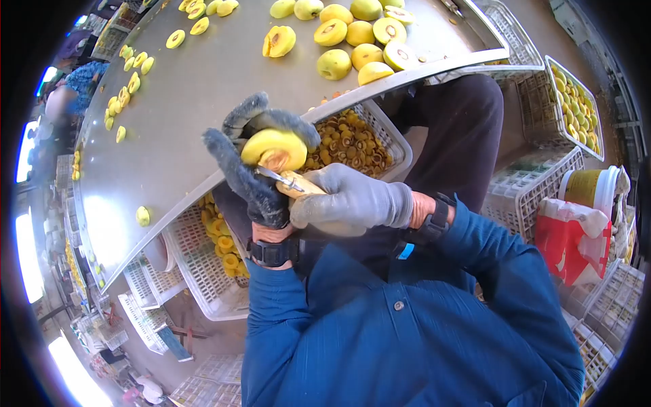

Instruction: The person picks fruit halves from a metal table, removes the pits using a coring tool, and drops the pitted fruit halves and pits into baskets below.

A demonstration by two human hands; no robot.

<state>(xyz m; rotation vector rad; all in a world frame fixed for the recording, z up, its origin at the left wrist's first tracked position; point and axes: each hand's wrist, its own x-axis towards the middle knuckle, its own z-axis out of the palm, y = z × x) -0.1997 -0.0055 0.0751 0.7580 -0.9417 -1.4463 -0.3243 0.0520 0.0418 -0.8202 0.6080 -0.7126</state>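
My left hand (pixel 254 166), in a dark fuzzy glove, grips a halved yellow peach (pixel 283 146), its cut face with the brown pit area turned toward me. In a grey glove, my right hand (pixel 349 200) is closed around the wooden handle of a small pitting knife (pixel 302 184). The metal tip of this tool meets the peach at the pit area; how deep it goes is hidden. Below my hands, a crate (pixel 400 146) holds many brown pits and scraps. Another white crate (pixel 203 278), to the left, contains hollowed yellow peach halves (pixel 220 241).
The metal table (pixel 196 102) spans the upper left, its raised edge close to my hands. Peach halves (pixel 366 34) cluster at its far right, with more scattered leftward. A full fruit crate (pixel 573 108), stacked crates (pixel 532 183), a bucket (pixel 590 186) and a red-white bag (pixel 573 241) stand right.
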